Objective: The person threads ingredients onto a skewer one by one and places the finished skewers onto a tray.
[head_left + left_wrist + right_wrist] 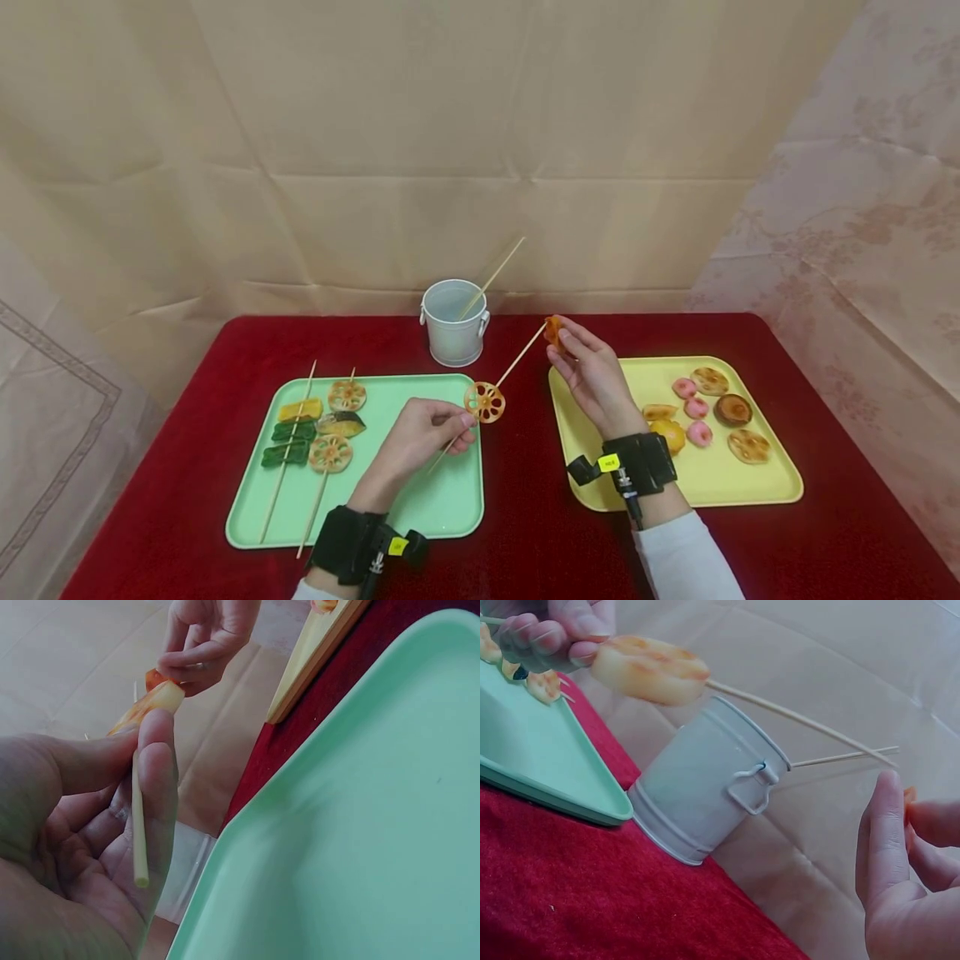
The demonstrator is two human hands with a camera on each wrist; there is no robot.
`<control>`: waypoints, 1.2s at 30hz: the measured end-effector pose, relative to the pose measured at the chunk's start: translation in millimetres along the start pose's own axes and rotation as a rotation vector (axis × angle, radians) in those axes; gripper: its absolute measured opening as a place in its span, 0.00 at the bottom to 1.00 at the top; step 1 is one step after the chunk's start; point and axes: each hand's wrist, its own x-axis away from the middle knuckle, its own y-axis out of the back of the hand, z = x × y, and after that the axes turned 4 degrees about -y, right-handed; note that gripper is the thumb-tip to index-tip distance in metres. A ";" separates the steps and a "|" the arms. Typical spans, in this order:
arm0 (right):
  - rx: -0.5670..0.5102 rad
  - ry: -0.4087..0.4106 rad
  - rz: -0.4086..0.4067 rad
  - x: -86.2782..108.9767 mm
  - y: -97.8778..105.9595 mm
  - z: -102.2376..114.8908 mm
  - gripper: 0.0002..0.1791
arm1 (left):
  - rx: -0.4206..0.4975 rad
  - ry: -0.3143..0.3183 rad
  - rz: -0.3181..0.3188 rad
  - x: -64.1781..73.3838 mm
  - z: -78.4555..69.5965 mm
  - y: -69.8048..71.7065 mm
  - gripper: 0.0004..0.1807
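Observation:
My left hand (423,433) pinches a bamboo skewer (521,356) between thumb and fingers, just below a lotus root slice (649,671) threaded on it. The skewer slants up to the right. At its tip, my right hand (596,379) holds a small orange piece of food (553,333) between thumb and fingers. The fingers hide most of this piece in the right wrist view, so whether the tip has gone into it I cannot tell. The blunt end of the skewer sticks out below the left hand in the left wrist view.
A green tray (450,521) on the left bears two filled skewers. On the right, a yellow tray (738,492) carries loose lotus slices, pink pieces, a mushroom (732,410) and other food. Behind, a white bucket (453,342) holds a bare skewer (502,265).

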 end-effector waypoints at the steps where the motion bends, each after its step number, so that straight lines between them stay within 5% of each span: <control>1: -0.002 0.001 0.003 0.4 0.0 0.3 0.24 | -0.003 0.004 0.007 0.4 0.0 0.2 0.11; 16: 0.020 0.048 0.051 0.8 -5.7 -0.6 0.25 | -0.015 0.022 0.040 3.7 0.3 3.3 0.10; 26: 0.127 0.145 0.041 1.9 -8.4 -4.6 0.09 | -0.024 -0.006 0.014 2.3 0.8 0.7 0.10; 36: 0.323 0.145 0.025 10.1 -14.9 -14.0 0.21 | 0.015 -0.024 -0.033 0.1 -3.4 -6.3 0.12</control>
